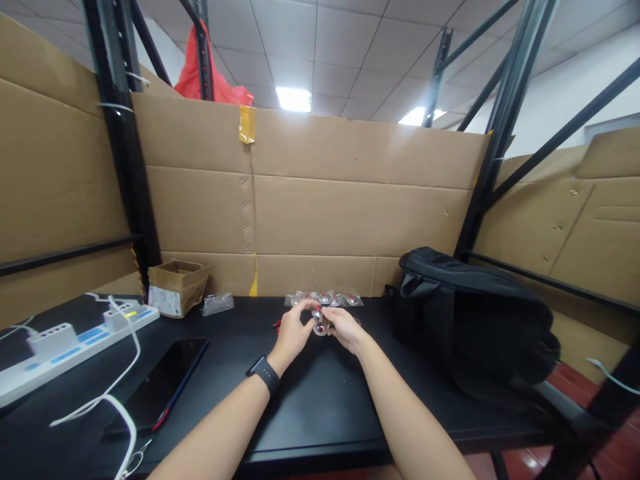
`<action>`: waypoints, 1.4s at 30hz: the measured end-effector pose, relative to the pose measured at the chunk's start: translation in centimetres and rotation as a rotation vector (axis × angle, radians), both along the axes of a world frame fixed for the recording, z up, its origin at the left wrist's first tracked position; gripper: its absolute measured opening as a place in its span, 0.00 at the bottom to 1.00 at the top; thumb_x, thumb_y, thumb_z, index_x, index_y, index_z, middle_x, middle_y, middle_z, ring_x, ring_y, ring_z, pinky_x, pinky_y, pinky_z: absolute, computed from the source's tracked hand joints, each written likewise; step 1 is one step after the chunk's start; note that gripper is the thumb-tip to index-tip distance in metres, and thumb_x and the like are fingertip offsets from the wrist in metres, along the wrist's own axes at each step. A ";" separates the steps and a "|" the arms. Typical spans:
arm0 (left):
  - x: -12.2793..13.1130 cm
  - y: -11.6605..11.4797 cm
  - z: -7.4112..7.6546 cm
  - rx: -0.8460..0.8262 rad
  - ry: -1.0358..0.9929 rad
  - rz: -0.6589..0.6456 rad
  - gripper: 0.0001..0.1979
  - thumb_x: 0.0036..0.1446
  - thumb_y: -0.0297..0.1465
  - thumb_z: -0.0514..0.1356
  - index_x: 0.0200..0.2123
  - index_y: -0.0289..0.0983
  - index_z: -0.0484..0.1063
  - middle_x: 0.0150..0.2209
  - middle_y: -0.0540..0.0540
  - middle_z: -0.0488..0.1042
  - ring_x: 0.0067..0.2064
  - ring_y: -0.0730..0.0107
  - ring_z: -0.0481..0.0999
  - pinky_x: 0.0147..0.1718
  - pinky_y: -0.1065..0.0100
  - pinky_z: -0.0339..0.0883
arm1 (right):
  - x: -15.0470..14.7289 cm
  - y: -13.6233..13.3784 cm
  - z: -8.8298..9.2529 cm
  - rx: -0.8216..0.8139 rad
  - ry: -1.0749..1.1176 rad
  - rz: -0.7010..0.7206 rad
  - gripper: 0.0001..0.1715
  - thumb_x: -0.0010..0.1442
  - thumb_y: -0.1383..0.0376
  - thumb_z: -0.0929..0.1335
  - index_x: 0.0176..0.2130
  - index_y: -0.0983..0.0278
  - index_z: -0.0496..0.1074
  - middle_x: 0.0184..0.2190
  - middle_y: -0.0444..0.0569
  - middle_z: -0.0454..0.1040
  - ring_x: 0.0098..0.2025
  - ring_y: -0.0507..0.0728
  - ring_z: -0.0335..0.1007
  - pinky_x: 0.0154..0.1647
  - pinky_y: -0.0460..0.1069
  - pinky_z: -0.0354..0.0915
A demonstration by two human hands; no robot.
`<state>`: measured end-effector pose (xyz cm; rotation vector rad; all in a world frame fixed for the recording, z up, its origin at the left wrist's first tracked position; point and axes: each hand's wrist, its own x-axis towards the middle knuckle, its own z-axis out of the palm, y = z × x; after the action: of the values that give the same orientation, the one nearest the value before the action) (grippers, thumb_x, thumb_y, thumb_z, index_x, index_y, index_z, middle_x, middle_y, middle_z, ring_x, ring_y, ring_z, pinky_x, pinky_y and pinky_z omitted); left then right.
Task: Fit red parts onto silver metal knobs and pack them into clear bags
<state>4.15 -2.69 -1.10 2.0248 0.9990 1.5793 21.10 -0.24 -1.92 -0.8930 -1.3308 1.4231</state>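
My left hand point(293, 329), with a dark watch point(263, 375) on its wrist, is closed in a pinch at the middle of the black table. My right hand point(346, 329) meets it from the other side, fingers also closed. Between them they hold a small shiny silver-and-red round piece point(321, 327), its exact kind too small to make out. Just behind lies a row of similar silver-and-red pieces in clear plastic wrapping point(325, 299). A small red item point(277, 325) shows partly past my left hand.
On the left are a white power strip point(95, 347) with cables, a dark tablet-like device point(167, 380), scissor-like metal handles point(137, 459), an opened cardboard box point(180, 287) and a crumpled clear bag point(218, 305). A black backpack point(475, 320) stands right. Cardboard walls point(350, 213) enclose the table.
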 end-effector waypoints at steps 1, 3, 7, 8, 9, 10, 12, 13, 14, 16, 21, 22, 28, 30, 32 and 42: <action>0.1 -0.1 0.1 -0.003 -0.023 0.011 0.14 0.56 0.26 0.61 0.46 0.42 0.73 0.44 0.48 0.80 0.48 0.66 0.78 0.51 0.64 0.68 | -0.1 0.0 0.0 0.003 -0.001 0.004 0.23 0.55 0.48 0.73 0.30 0.66 0.73 0.23 0.45 0.69 0.24 0.50 0.61 0.24 0.46 0.52; 0.3 -0.3 0.2 -0.021 -0.071 0.020 0.16 0.56 0.26 0.61 0.49 0.42 0.70 0.43 0.48 0.80 0.47 0.66 0.79 0.51 0.64 0.68 | -0.2 -0.1 0.1 0.015 0.013 0.023 0.24 0.54 0.47 0.73 0.29 0.65 0.71 0.23 0.44 0.68 0.23 0.50 0.60 0.24 0.47 0.51; 0.5 -0.2 0.2 -0.048 -0.137 -0.012 0.23 0.54 0.26 0.63 0.53 0.42 0.65 0.45 0.47 0.79 0.50 0.66 0.78 0.52 0.64 0.67 | -0.3 -0.4 0.5 0.025 0.046 0.066 0.25 0.52 0.46 0.74 0.30 0.65 0.71 0.24 0.42 0.66 0.24 0.49 0.59 0.24 0.47 0.49; 0.5 -0.2 0.2 -0.050 -0.147 -0.025 0.23 0.54 0.26 0.63 0.53 0.42 0.64 0.46 0.47 0.79 0.51 0.66 0.78 0.52 0.64 0.68 | -0.3 -0.4 0.6 0.026 0.046 0.071 0.25 0.52 0.46 0.74 0.30 0.65 0.71 0.24 0.42 0.66 0.24 0.49 0.58 0.24 0.47 0.49; 0.5 -0.2 0.2 -0.054 -0.151 -0.033 0.23 0.54 0.25 0.62 0.53 0.42 0.64 0.47 0.46 0.79 0.51 0.66 0.78 0.52 0.64 0.68 | -0.3 -0.5 0.7 0.030 0.040 0.073 0.26 0.52 0.46 0.74 0.31 0.65 0.72 0.23 0.42 0.66 0.24 0.49 0.58 0.24 0.47 0.49; 0.4 -0.2 0.2 -0.060 -0.147 -0.036 0.22 0.54 0.25 0.62 0.53 0.42 0.64 0.47 0.46 0.79 0.51 0.65 0.79 0.51 0.64 0.68 | -0.3 -0.6 0.8 0.039 0.029 0.072 0.26 0.52 0.45 0.74 0.31 0.66 0.72 0.23 0.42 0.66 0.24 0.49 0.57 0.24 0.47 0.49; 0.3 -0.3 0.3 -0.077 -0.119 -0.031 0.21 0.54 0.26 0.62 0.52 0.42 0.65 0.46 0.46 0.79 0.49 0.65 0.79 0.51 0.65 0.69 | -0.3 -0.6 0.9 0.073 -0.015 0.052 0.27 0.53 0.44 0.72 0.30 0.66 0.72 0.23 0.42 0.66 0.24 0.49 0.56 0.24 0.46 0.50; 0.3 -0.3 0.4 -0.084 -0.101 -0.027 0.21 0.54 0.26 0.63 0.52 0.42 0.65 0.45 0.47 0.79 0.49 0.65 0.79 0.51 0.64 0.69 | -0.3 -0.6 0.9 0.099 -0.051 0.031 0.27 0.54 0.43 0.71 0.30 0.65 0.72 0.23 0.42 0.66 0.24 0.49 0.56 0.25 0.46 0.50; 0.2 -0.3 0.4 -0.089 -0.084 -0.026 0.21 0.54 0.27 0.63 0.51 0.42 0.65 0.45 0.47 0.79 0.49 0.65 0.79 0.51 0.64 0.69 | -0.3 -0.5 0.9 0.130 -0.095 0.002 0.28 0.55 0.42 0.70 0.30 0.65 0.72 0.23 0.42 0.66 0.24 0.49 0.56 0.25 0.46 0.50; 0.2 -0.3 0.4 -0.091 -0.064 -0.034 0.21 0.55 0.28 0.63 0.51 0.42 0.65 0.45 0.47 0.79 0.49 0.64 0.79 0.52 0.64 0.68 | -0.3 -0.4 0.8 0.192 -0.182 -0.054 0.29 0.56 0.41 0.68 0.31 0.65 0.72 0.23 0.42 0.67 0.24 0.50 0.57 0.26 0.46 0.52; 0.3 -0.2 0.4 -0.070 -0.040 -0.053 0.21 0.57 0.29 0.61 0.53 0.42 0.63 0.43 0.48 0.79 0.47 0.67 0.80 0.52 0.65 0.67 | -0.6 -0.3 0.8 0.238 -0.203 -0.093 0.30 0.58 0.40 0.66 0.33 0.63 0.73 0.25 0.44 0.71 0.26 0.52 0.61 0.28 0.47 0.56; 0.2 -0.2 0.5 -0.063 -0.024 -0.039 0.22 0.56 0.28 0.61 0.54 0.42 0.62 0.42 0.49 0.80 0.47 0.67 0.79 0.52 0.65 0.67 | -0.7 -0.4 0.8 0.230 -0.176 -0.095 0.29 0.58 0.40 0.66 0.33 0.63 0.73 0.26 0.44 0.71 0.27 0.53 0.62 0.28 0.47 0.56; -0.7 -0.4 1.5 0.011 0.094 0.021 0.22 0.57 0.27 0.60 0.55 0.44 0.65 0.43 0.50 0.80 0.48 0.67 0.79 0.53 0.65 0.67 | -1.0 -0.6 1.3 0.187 0.029 -0.060 0.29 0.54 0.41 0.69 0.36 0.64 0.74 0.30 0.48 0.75 0.31 0.54 0.65 0.30 0.47 0.58; -0.9 -0.2 1.6 0.032 0.135 0.017 0.19 0.58 0.28 0.59 0.53 0.44 0.69 0.44 0.48 0.80 0.48 0.66 0.79 0.52 0.64 0.68 | -1.0 -0.8 1.5 0.176 0.065 -0.043 0.29 0.52 0.41 0.70 0.35 0.64 0.73 0.29 0.48 0.74 0.30 0.54 0.64 0.30 0.47 0.58; -1.2 0.2 1.4 0.060 0.186 0.020 0.13 0.59 0.28 0.57 0.47 0.43 0.75 0.44 0.48 0.81 0.47 0.65 0.79 0.52 0.64 0.68 | -0.9 -0.8 1.6 0.161 0.080 -0.048 0.29 0.51 0.40 0.71 0.33 0.63 0.71 0.26 0.46 0.71 0.28 0.53 0.62 0.29 0.47 0.58; -7.1 3.5 0.5 -0.036 0.328 0.440 0.09 0.60 0.31 0.57 0.38 0.43 0.78 0.44 0.49 0.81 0.49 0.63 0.78 0.54 0.62 0.66 | 5.2 1.5 1.2 0.328 -0.659 -0.706 0.29 0.67 0.50 0.57 0.30 0.63 0.75 0.30 0.54 0.77 0.35 0.61 0.73 0.33 0.49 0.60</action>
<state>-2.95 0.80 -0.62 2.1884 1.6784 1.4300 26.28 1.29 -0.69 -1.4805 -1.4378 0.3529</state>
